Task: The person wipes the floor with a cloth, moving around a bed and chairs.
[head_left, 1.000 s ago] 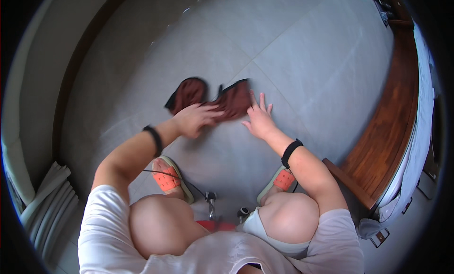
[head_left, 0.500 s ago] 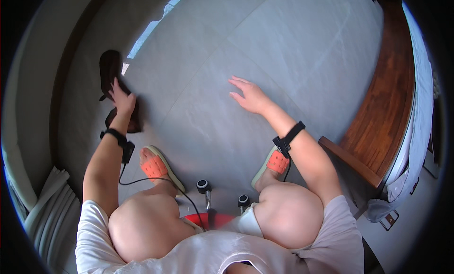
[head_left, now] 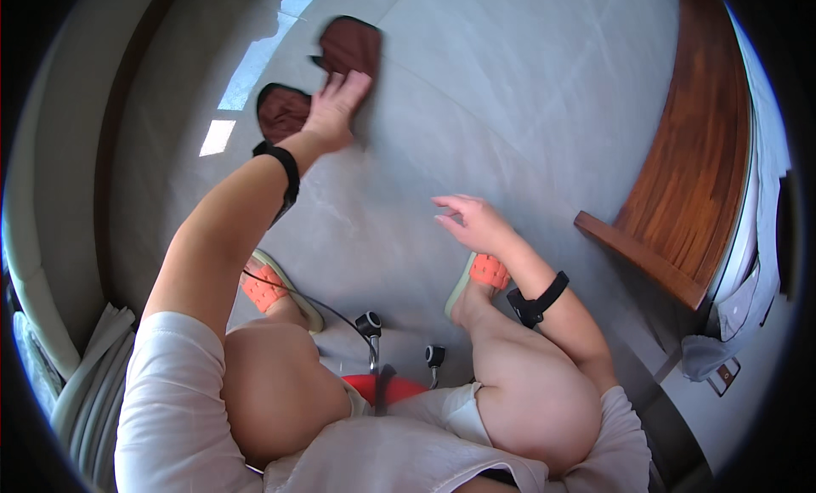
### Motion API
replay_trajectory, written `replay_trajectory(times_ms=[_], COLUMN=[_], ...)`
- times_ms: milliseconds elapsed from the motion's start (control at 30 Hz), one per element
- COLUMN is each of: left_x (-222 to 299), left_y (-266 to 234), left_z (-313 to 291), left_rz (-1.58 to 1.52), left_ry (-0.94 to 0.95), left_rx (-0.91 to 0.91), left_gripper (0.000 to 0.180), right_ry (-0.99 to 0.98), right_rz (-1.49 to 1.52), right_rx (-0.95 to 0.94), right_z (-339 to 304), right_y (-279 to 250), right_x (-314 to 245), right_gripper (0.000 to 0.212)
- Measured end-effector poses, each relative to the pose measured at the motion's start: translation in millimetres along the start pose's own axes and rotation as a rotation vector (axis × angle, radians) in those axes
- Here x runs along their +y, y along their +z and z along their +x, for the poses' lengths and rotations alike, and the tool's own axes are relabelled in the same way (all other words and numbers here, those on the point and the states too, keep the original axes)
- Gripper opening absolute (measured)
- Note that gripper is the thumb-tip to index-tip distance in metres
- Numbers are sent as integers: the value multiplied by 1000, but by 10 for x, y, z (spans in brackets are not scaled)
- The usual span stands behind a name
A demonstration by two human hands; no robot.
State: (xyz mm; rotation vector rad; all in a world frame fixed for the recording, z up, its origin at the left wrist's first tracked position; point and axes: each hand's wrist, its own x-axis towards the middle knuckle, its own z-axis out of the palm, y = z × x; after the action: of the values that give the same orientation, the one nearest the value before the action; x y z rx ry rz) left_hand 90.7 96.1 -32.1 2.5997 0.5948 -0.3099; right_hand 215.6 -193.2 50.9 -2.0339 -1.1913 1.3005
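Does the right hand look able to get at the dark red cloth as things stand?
Probably yes, reaching forward and left: the right hand is apart from the dark red cloth, but I see nothing between them. The left hand lies over the cloth's middle, leaving the far end uncovered.

Brown wooden panel (head_left: 701,144) right; grey tubes (head_left: 95,391) lower left.

Seemingly free floor (head_left: 510,93) beside bench (head_left: 699,144)

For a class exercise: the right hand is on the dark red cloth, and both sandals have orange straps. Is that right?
No: the head view shows the left hand on the dark red cloth; the right hand is apart from it.
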Motion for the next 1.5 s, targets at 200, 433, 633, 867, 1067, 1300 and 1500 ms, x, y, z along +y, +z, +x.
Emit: replay_trajectory(times_ms=[200,433,633,867,1067,1300,1500], left_x=[309,148,-130,-184,-1047,-1638,-1391], left_y=[629,653,267,333,828,534,691], left_z=[-932,-2162,-2184,-2384,-2549,-2160,-1935], left_rz=[389,-58,-180,-139,-155,-445,-215], left_ry=[967,691,55,-625,-697,-1295,-893], left_rx=[-344,-657,-81,-145,205,-157,229], left_gripper=[66,72,86,88,75,88,88], right_ry=[-48,-109,-127,-110,-64,112,90], right_rz=[-32,-147,-89,-146,-221,-131,-128], right_rx=[-66,-82,-89,97,1,-57,-104], right_z=[-158,-290,-332,-259,-165,-255,43], right_y=[90,69,143,335,404,265,315], right_x=[-49,120,49,385,442,651,397], right_gripper=[33,33,30,32,34,31,31])
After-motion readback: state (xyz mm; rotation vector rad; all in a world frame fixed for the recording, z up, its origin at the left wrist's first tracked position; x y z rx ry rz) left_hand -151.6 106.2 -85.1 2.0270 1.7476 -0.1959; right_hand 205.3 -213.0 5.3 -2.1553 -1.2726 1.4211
